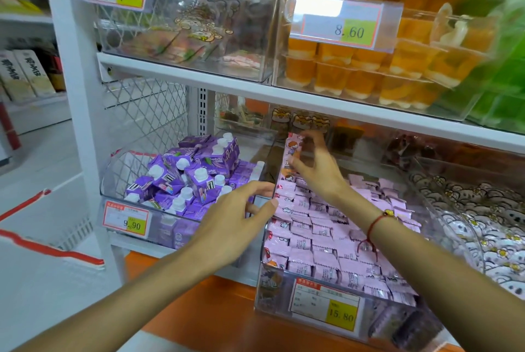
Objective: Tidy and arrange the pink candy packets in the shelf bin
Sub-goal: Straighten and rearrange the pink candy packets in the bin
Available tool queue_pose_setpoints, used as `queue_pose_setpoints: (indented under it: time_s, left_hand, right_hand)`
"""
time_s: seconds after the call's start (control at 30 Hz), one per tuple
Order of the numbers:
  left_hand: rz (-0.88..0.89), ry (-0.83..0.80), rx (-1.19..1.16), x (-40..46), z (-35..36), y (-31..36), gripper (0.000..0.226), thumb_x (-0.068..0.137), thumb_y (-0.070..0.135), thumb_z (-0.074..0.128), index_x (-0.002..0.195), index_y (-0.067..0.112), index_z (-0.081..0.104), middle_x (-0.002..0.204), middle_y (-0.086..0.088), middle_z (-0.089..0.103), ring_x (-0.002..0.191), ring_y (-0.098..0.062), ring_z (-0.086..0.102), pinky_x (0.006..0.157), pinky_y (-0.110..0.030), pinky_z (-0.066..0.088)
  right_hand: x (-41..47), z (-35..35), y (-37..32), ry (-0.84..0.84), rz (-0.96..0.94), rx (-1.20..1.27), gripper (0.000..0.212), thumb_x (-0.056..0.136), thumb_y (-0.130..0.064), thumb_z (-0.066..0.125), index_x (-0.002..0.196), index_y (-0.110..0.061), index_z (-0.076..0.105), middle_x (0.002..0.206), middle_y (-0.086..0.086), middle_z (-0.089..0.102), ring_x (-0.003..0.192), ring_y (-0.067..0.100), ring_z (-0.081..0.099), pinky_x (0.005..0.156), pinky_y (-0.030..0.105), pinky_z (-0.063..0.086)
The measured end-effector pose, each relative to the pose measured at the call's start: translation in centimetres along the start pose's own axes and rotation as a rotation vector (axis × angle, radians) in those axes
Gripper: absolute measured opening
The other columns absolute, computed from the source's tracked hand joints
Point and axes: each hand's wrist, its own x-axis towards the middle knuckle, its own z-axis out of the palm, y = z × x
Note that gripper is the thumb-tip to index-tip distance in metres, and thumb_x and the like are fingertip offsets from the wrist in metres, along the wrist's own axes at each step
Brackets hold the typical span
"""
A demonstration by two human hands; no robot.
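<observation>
reaching into the clear shelf bin (335, 320), the right hand (318, 165) pinches an upright pink packet (291, 152) at its far left; the left hand (238, 218) rests open-fingered on the bin's left wall, pink candy packets (326, 241) filling it.

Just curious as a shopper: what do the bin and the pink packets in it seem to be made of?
The bin looks like clear hard plastic, glossy: you see the contents through its walls and light glints on them. The pink packets look like thin plastic film, slightly shiny, with crimped zigzag ends; it could be foil-lined.
</observation>
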Motion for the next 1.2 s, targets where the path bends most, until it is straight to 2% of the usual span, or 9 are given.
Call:
queue_pose_setpoints:
  time_s: [0.13,0.27,0.37,0.43,0.57,0.63,0.77,0.93,1.2]
  left_hand:
    - [-0.001,-0.004,-0.01,0.1,0.0,-0.1,0.028,0.091,0.037,0.056,0.119,0.033,0.059,0.114,0.027,0.06,0.085,0.007,0.059,0.089,-0.027,0.047]
    - [-0.002,-0.007,-0.021,0.1,0.0,0.0,0.024,0.091,0.036,0.057,0.115,0.036,0.058,0.113,0.026,0.06,0.087,0.003,0.061,0.089,-0.028,0.048]
    - [0.004,-0.012,-0.018,0.1,-0.1,-0.1,0.023,0.091,0.036,0.057,0.114,0.037,0.058,0.11,0.028,0.06,0.081,0.008,0.059,0.083,-0.02,0.046]
    - [0.006,-0.016,-0.011,0.1,-0.1,-0.1,0.024,0.091,0.036,0.057,0.115,0.037,0.059,0.111,0.028,0.06,0.08,0.009,0.058,0.082,-0.02,0.046]
    - [0.003,0.013,0.052,0.2,0.0,-0.1,0.025,0.089,0.042,0.055,0.114,0.039,0.058,0.106,0.031,0.06,0.085,0.012,0.056,0.086,-0.03,0.049]
    - [0.0,0.037,0.071,0.2,0.1,-0.2,0.028,0.087,0.048,0.055,0.114,0.04,0.057,0.095,0.028,0.062,0.088,0.01,0.058,0.087,-0.034,0.05]
    - [0.003,0.053,0.069,0.3,0.4,-0.6,0.027,0.084,0.053,0.057,0.11,0.044,0.056,0.07,0.022,0.06,0.088,0.0,0.06,0.083,-0.038,0.051]
    - [0.014,0.042,0.044,0.4,0.2,-0.6,0.023,0.085,0.047,0.06,0.108,0.043,0.057,0.077,0.033,0.06,0.082,0.008,0.06,0.082,-0.039,0.052]
    - [0.015,0.034,0.044,0.3,0.0,-0.2,0.025,0.085,0.048,0.06,0.108,0.042,0.057,0.074,0.041,0.056,0.075,0.01,0.059,0.078,-0.035,0.051]
  right_hand:
    - [0.7,-0.6,1.1,-0.017,-0.061,-0.152,0.032,0.088,-0.021,0.065,0.105,-0.022,0.038,0.092,-0.003,0.057,0.079,0.011,0.059,0.067,0.023,0.048]
    - [0.4,-0.5,1.9,-0.191,-0.149,-0.359,0.025,0.083,-0.017,0.07,0.09,-0.021,0.046,0.074,-0.004,0.061,0.064,0.012,0.06,0.057,0.028,0.049]
    - [0.1,-0.2,2.8,-0.27,-0.175,-0.515,0.014,0.092,-0.027,0.056,0.08,-0.027,0.05,0.075,-0.006,0.062,0.075,0.018,0.055,0.063,0.031,0.044]
    - [0.2,-0.3,3.2,-0.346,-0.156,-0.563,0.027,0.096,-0.029,0.046,0.071,-0.025,0.053,0.086,-0.006,0.06,0.087,0.023,0.052,0.077,0.036,0.046]
    - [1.7,-1.3,3.2,-0.51,-0.036,-0.475,0.039,0.097,-0.032,0.044,0.083,-0.001,0.063,0.094,0.016,0.066,0.08,0.021,0.062,0.082,0.03,0.044]
    - [2.7,-1.7,2.9,-0.483,0.016,-0.41,0.028,0.095,-0.032,0.05,0.088,-0.008,0.064,0.083,0.011,0.068,0.064,0.011,0.06,0.066,0.027,0.047]
    - [3.8,-0.8,2.8,-0.335,0.034,-0.396,0.013,0.085,-0.029,0.067,0.096,-0.024,0.062,0.087,-0.003,0.064,0.077,0.015,0.062,0.066,0.027,0.052]
    - [4.1,0.3,3.1,-0.257,0.122,-0.413,0.011,0.087,-0.029,0.064,0.077,-0.026,0.068,0.065,-0.005,0.067,0.052,0.01,0.061,0.047,0.021,0.044]
    - [4.7,0.3,3.1,-0.35,0.063,-0.574,0.016,0.083,-0.03,0.066,0.092,-0.022,0.076,0.093,-0.002,0.074,0.079,0.015,0.066,0.072,0.029,0.056]
